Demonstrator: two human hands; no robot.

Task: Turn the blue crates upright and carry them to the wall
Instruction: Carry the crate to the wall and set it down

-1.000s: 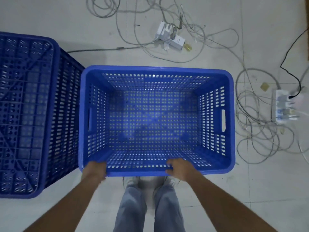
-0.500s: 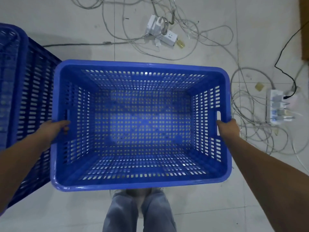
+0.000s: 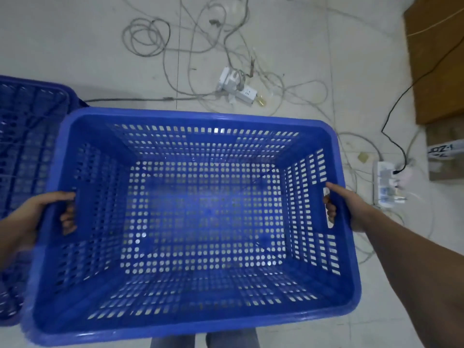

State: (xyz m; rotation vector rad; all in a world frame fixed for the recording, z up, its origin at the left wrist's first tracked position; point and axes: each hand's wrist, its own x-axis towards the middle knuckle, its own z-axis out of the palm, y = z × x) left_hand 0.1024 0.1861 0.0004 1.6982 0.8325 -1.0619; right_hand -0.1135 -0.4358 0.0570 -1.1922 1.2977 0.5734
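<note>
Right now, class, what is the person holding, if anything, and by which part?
The upright blue crate, held by both side handle slots: left hand at the left slot, right hand at the right, fingers hooked through.

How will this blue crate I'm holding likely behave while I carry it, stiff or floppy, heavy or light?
The crate looks rigid: its moulded rim keeps its shape with the left hand and right hand gripping only the end slots. It is probably light for its size, since it is empty and perforated all over. A slip seems unlikely with fingers hooked through the slots.
</note>
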